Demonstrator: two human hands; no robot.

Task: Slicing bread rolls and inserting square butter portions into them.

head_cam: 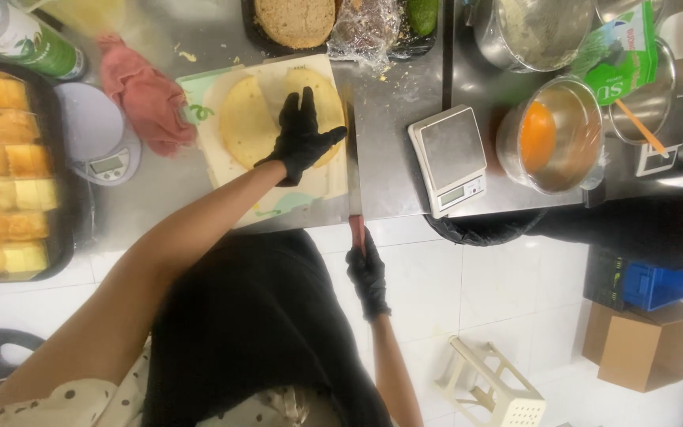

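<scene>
We pressed our left hand (pixel 300 134) flat & open on the cake (pixel 266 119); right hand (pixel 367 273) gripped the knife (pixel 355 217) beside it. Risk, in our judgement: blade slipping twd fingers.

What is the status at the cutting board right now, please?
Left hand flat on the right yellow flatbread. Right hand grips a knife handle at the counter edge. Second flatbread beside it on the cutting board; nothing obstructing.

A steel counter (pixel 393 158) carries a cutting board (pixel 310 186), two scales and a tray.
</scene>
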